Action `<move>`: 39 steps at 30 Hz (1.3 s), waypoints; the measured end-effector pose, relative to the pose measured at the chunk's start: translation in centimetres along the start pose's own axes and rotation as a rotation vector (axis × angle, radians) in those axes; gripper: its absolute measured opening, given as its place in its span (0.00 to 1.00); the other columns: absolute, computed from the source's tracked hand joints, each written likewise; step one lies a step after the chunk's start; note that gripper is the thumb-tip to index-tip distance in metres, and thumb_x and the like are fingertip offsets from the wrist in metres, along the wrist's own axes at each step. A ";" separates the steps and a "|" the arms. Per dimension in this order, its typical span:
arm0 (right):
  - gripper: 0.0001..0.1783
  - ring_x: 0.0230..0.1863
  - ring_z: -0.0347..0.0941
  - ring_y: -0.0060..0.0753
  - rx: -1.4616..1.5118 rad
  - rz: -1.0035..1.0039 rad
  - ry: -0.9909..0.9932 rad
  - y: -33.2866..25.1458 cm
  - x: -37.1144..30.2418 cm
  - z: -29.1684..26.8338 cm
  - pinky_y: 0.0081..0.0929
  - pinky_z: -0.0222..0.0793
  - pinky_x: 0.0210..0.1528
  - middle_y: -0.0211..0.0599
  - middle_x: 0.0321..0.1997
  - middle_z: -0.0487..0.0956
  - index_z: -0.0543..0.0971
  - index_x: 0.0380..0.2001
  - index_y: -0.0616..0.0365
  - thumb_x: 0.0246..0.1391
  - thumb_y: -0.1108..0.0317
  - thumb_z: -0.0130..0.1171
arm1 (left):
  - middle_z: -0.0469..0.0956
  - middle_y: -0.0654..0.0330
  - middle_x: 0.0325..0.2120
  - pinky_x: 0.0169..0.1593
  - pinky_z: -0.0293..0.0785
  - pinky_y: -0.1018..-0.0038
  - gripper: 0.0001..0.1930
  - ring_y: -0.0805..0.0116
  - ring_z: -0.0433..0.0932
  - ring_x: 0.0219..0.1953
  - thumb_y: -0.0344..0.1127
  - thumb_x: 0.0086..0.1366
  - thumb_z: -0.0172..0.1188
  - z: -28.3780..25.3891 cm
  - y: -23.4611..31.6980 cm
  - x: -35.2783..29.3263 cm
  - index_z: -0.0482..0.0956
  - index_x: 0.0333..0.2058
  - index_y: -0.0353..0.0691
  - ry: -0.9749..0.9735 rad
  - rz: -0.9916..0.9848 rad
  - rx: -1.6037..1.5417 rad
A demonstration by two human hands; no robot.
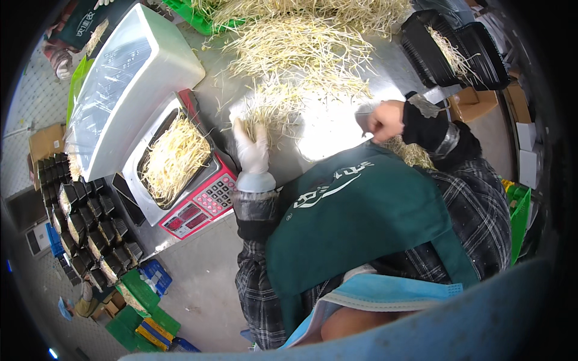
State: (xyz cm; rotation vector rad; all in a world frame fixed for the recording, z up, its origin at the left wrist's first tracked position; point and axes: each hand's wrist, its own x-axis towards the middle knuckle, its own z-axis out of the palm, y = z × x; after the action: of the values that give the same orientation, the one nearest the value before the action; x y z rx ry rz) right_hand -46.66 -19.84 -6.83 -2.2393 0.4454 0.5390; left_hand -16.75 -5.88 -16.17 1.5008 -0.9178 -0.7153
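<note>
My left hand [251,150], in a white glove, reaches into the near edge of a loose pile of bean sprouts [301,54] on the metal table [220,99]. Its fingers close round a clump of sprouts [269,117]. My right hand [385,120] is over the table's right side, beside a bright patch of glare. Its fingers are curled in, and what they hold, if anything, is hidden. Left of my left hand, a black tray heaped with bean sprouts [174,157] rests on a red and silver weighing scale [201,201].
A whitish bin holding clear plastic [174,57] stands behind the scale. Black empty trays [424,48] are stacked at the far right, with some sprouts on them. Filled black trays [90,222] are piled at the left. A green basket [208,24] sits at the back.
</note>
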 end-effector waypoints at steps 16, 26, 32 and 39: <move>0.11 0.29 0.73 0.44 0.007 0.317 0.696 -0.2 11.6 -2.4 0.38 0.68 0.32 0.42 0.24 0.76 0.73 0.32 0.53 0.49 0.60 0.47 | 0.71 0.57 0.38 0.36 0.65 0.83 0.26 0.76 0.69 0.33 0.23 0.60 0.40 0.3 2.3 2.5 0.49 0.57 0.36 0.115 -0.288 -0.277; 0.13 0.25 0.75 0.32 0.086 0.309 0.086 1.7 -5.1 -2.2 0.26 0.68 0.31 0.36 0.22 0.78 0.79 0.24 0.55 0.35 0.59 0.63 | 0.72 0.51 0.39 0.45 0.67 0.71 0.37 0.63 0.71 0.41 0.36 0.51 0.62 3.1 4.4 1.9 0.53 0.56 0.34 -0.072 -0.086 0.400; 0.17 0.26 0.74 0.36 0.064 0.195 0.641 2.0 0.1 -1.3 0.30 0.68 0.30 0.33 0.22 0.76 0.75 0.36 0.54 0.40 0.60 0.58 | 0.76 0.58 0.31 0.36 0.71 0.75 0.19 0.69 0.74 0.32 0.27 0.53 0.57 3.8 2.9 5.4 0.69 0.46 0.30 -0.299 -0.239 -0.128; 0.26 0.50 0.62 0.46 -0.014 0.159 0.894 5.0 5.6 0.4 0.36 0.59 0.51 0.43 0.46 0.70 0.70 0.45 0.56 0.38 0.61 0.60 | 0.67 0.48 0.47 0.53 0.61 0.72 0.22 0.60 0.66 0.51 0.25 0.58 0.45 0.9 -0.5 5.2 0.59 0.53 0.29 -0.054 -0.093 0.211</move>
State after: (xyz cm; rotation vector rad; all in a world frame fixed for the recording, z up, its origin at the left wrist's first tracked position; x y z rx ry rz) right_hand -44.35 -23.55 -12.93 -2.3722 1.0638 -0.4317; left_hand -14.79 -10.83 -16.48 1.7265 -0.9937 -0.7475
